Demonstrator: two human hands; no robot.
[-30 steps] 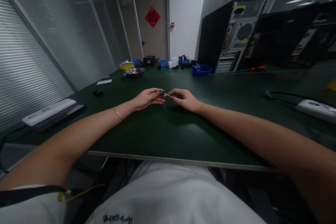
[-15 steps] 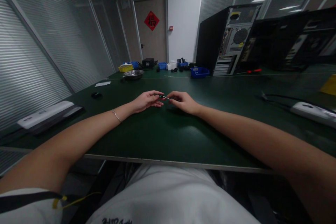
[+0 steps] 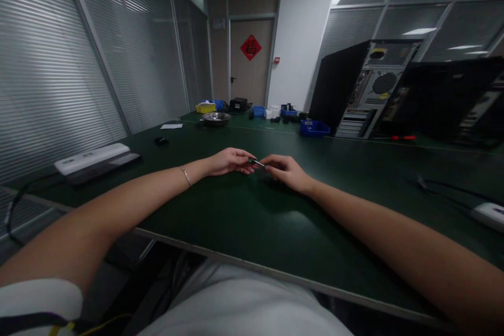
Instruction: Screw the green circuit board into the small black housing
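Note:
Over the dark green tabletop (image 3: 232,210), my two hands meet near its middle. My left hand (image 3: 232,161), with a bracelet on the wrist, pinches a small dark piece with a greenish tint (image 3: 252,160) between thumb and fingers; its lower fingers curl loosely. From that piece a thin silver rod-like tool (image 3: 259,163) runs to my right hand (image 3: 285,171), whose thumb and forefinger close on its other end. The tool's tip seems to touch the piece, but both are too small to name exactly.
A white power strip (image 3: 92,157) lies at left, and a small black object (image 3: 161,141) beyond it. Farther back are a metal bowl (image 3: 216,119), a yellow bin (image 3: 205,108), a blue bin (image 3: 314,128) and a black computer tower (image 3: 342,84). Another power strip (image 3: 490,215) is at right.
The camera view has tilted and swung left, so the scene sits lower and more to the right. Both hands keep nearly the same pose, holding the piece and the silver tool.

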